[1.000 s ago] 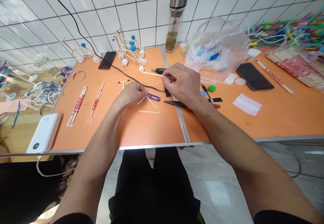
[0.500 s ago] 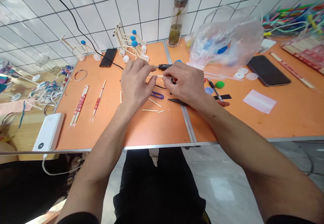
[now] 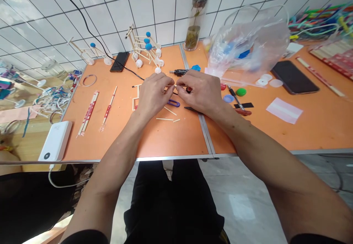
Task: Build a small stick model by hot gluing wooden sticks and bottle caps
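Works above the orange tabletop [image 3: 165,141], roughly midway between its front and back edges. Has brought right hand [image 3: 202,89] and left hand [image 3: 154,93] closer together than half a second ago — pinching, with both, a thin stick [image 3: 175,86], mostly covered from view. Probably is now at fine, two-handed work.

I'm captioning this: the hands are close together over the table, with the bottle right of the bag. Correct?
No: the head view shows the bottle left of the bag. The left hand and right hand are close together over the table.
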The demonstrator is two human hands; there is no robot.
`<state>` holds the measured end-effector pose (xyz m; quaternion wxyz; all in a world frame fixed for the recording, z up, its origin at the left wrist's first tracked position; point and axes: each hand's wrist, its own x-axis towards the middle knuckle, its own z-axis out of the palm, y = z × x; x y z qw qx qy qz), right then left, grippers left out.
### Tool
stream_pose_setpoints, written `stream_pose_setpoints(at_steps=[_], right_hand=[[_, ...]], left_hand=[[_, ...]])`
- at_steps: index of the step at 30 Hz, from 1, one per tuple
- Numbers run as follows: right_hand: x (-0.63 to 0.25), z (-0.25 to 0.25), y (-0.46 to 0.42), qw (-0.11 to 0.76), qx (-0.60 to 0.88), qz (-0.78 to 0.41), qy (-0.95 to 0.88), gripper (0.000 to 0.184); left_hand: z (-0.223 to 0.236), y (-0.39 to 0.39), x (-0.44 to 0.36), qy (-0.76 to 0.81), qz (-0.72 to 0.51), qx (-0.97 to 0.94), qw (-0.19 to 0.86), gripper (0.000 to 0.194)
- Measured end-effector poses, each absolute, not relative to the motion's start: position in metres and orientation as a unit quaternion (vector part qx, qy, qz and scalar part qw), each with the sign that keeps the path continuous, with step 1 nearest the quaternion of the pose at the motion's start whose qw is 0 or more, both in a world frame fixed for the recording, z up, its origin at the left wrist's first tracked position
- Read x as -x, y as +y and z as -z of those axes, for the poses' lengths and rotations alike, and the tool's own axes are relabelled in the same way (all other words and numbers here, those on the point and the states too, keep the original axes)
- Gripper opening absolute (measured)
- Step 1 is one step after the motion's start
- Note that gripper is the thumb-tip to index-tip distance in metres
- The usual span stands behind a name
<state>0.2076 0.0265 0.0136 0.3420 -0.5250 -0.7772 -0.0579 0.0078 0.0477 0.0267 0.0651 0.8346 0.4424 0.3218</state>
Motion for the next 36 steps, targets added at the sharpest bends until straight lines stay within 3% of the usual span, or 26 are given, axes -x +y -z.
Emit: stream_pose_setpoints(at_steps=[9, 16, 18, 22, 24, 32, 36], right_hand=[[-0.209, -0.011, 0.03, 0.311, 0.51, 0.042, -0.801, 0.027], [-0.24, -0.056, -0.008, 0.306, 0.551, 0.062, -0.774, 0.037], [-0.258, -0.061, -0.033, 0.243, 0.576, 0.058, -0.778, 0.035], [-0.294, -0.038, -0.073, 0.022, 0.613, 0.014, -0.789, 0.027], [-0.307, -0.02, -0.081, -0.02, 0.617, 0.04, -0.786, 0.039], [-0.324, 0.017, -0.082, 0.004, 0.576, 0.139, -0.805, 0.054], [-0.32, 0.014, -0.089, 0.152, 0.618, 0.02, -0.771, 0.053]], left_hand=[[-0.016, 0.057, -0.007, 0.402, -0.334, -0.851, 0.058, 0.012], [-0.017, 0.066, 0.002, 0.432, -0.433, -0.78, 0.129, 0.012], [-0.018, 0.069, 0.004, 0.451, -0.461, -0.747, 0.163, 0.012], [-0.02, 0.071, 0.006, 0.471, -0.482, -0.706, 0.217, 0.013], [-0.021, 0.072, 0.006, 0.474, -0.489, -0.694, 0.233, 0.014], [-0.026, 0.071, 0.005, 0.491, -0.516, -0.64, 0.289, 0.02], [-0.027, 0.07, 0.006, 0.495, -0.521, -0.622, 0.311, 0.02]])
